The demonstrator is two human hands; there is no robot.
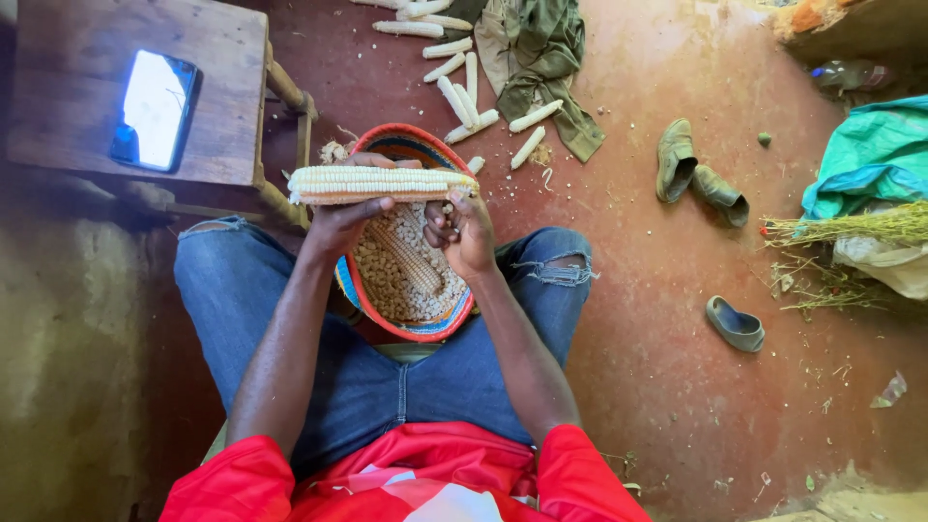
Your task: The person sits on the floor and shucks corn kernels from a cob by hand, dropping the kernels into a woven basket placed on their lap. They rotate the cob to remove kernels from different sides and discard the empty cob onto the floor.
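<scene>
Across the red earthen floor (677,319), which fills the right half of the view, most of the ground lies bare between the person's right knee and the clutter along the right edge. At that edge sit a teal cloth (870,155) and a bundle of dry green stalks (851,227). A wooden stool (116,87) takes the upper left corner, its near edge just beside the left knee, with a lit phone (153,109) lying flat near its right side. A crumpled olive garment (536,63) lies at the top edge, and bare shelled cobs (464,87) are scattered beside it and down toward the basket's far rim. Two worn shoes (696,174) rest together right of the garment, a single grey slipper (735,324) well apart below them.

Between the knees stands a woven basket (360,280) with a red and blue rim, holding loose kernels (396,280) and one stripped cob. Over its far rim the left hand (343,217) grips a pale maize cob (382,182), held level, fingers wrapped under it and thumb on the near side. The right hand (464,232) is curled closed at the cob's right end, fingers pressed against the kernels there, directly above the basket.
</scene>
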